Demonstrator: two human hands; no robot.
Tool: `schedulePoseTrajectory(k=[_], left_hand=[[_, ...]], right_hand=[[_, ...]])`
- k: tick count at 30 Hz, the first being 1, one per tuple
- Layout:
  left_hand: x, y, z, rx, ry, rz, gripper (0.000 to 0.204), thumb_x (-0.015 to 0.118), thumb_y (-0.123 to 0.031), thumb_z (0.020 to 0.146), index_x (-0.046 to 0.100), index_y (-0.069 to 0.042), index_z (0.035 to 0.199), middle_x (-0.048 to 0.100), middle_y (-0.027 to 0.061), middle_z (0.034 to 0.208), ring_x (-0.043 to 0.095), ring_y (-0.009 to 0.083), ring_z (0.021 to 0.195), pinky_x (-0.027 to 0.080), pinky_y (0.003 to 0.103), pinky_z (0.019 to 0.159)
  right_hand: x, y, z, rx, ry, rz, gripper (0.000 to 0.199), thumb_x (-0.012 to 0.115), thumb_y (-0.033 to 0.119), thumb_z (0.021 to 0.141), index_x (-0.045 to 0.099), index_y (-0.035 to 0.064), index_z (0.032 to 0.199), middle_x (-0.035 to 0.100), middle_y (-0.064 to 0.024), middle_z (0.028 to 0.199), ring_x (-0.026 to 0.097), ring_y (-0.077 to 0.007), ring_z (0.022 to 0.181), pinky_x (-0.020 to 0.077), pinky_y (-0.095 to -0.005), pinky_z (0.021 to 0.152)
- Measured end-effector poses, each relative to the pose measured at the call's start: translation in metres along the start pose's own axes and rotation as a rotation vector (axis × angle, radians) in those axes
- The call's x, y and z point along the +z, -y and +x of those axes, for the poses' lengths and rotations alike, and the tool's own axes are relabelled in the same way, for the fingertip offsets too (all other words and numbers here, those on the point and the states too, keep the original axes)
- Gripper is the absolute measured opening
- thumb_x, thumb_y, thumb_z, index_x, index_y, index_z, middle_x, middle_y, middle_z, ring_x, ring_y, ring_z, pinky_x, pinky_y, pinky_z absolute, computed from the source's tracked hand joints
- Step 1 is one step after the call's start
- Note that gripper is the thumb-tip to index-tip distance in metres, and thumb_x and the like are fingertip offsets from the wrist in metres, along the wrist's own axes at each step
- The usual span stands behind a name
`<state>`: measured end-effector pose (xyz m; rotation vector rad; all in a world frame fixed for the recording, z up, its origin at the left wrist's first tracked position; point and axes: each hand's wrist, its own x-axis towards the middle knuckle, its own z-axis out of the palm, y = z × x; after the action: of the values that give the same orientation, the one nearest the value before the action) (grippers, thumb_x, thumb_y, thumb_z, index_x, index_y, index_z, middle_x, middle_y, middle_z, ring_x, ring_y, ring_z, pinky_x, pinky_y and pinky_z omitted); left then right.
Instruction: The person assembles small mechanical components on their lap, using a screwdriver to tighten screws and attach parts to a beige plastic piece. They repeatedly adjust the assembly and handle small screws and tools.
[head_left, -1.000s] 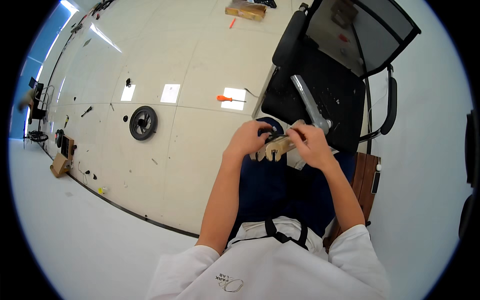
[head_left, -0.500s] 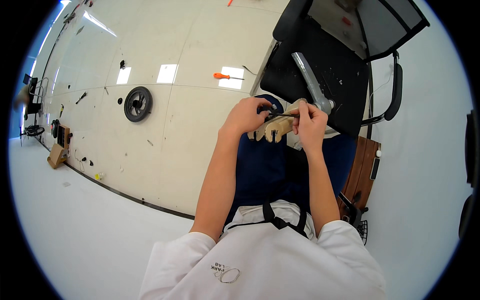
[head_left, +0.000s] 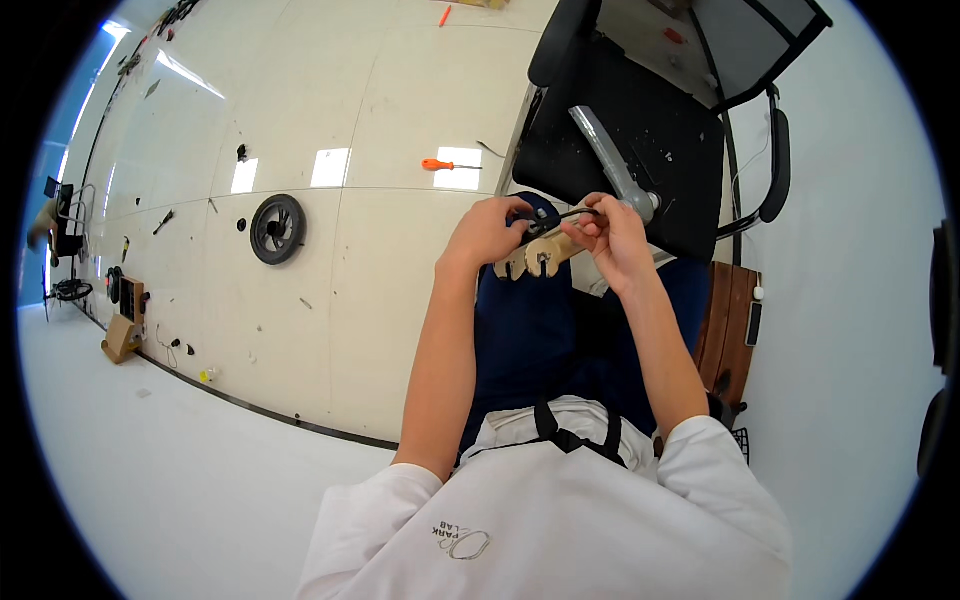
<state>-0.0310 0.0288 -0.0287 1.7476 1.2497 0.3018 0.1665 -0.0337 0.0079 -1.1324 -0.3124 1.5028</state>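
Observation:
A beige two-legged fork (head_left: 541,258), with slotted round ends toward me, lies across my lap. My left hand (head_left: 488,236) is closed round a small black part (head_left: 541,227) at the fork's upper side. A thin dark curved piece (head_left: 574,213), a cable or a bent rod, runs from that part to my right hand (head_left: 615,238). The fingertips of that hand pinch its far end, just above the right leg of the fork. My fingers hide much of the black part, so its exact kind does not show.
Ahead stands a black office chair (head_left: 625,130) with a grey metal tube (head_left: 610,158) on its seat. On the tiled floor lie an orange-handled screwdriver (head_left: 450,165), a black spoked wheel (head_left: 278,229) and scattered small parts. A brown wooden surface (head_left: 728,325) is at my right.
My right hand has turned and shifted slightly, its fingers now more spread round the thin piece, which looks more curved. The whole view has shifted a little; my left hand keeps its hold.

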Motion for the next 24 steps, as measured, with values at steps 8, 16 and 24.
schedulePoseTrajectory(k=[8, 16, 24], left_hand=[[0.002, -0.005, 0.005, 0.019, 0.005, 0.042, 0.03, 0.066, -0.017, 0.089, 0.072, -0.007, 0.117, 0.074, 0.0146, 0.105, 0.069, 0.0287, 0.095, 0.054, 0.038, 0.088], [0.008, 0.02, -0.006, 0.076, -0.079, 0.044, 0.032, 0.066, -0.022, 0.086, 0.072, -0.009, 0.114, 0.072, 0.0187, 0.108, 0.068, 0.0357, 0.102, 0.053, 0.044, 0.091], [0.034, 0.024, 0.016, 0.064, -0.112, 0.106, 0.034, 0.067, -0.021, 0.078, 0.071, -0.012, 0.11, 0.071, 0.0171, 0.103, 0.067, 0.0374, 0.1, 0.054, 0.047, 0.085]], right_hand=[[-0.007, 0.003, -0.02, -0.207, 0.08, -0.466, 0.016, 0.054, 0.009, 0.099, 0.064, -0.0035, 0.101, 0.069, -0.0117, 0.082, 0.068, -0.0159, 0.071, 0.0581, -0.0273, 0.07], [0.023, 0.033, -0.038, -0.572, 0.269, -1.328, 0.025, 0.072, 0.015, 0.09, 0.065, 0.003, 0.111, 0.072, -0.0173, 0.084, 0.071, -0.0283, 0.072, 0.0552, -0.035, 0.068], [0.019, 0.0, -0.03, -0.411, 0.009, -0.959, 0.016, 0.053, 0.001, 0.097, 0.057, 0.0046, 0.113, 0.061, -0.0085, 0.057, 0.058, -0.0128, 0.044, 0.0441, -0.0276, 0.041]])
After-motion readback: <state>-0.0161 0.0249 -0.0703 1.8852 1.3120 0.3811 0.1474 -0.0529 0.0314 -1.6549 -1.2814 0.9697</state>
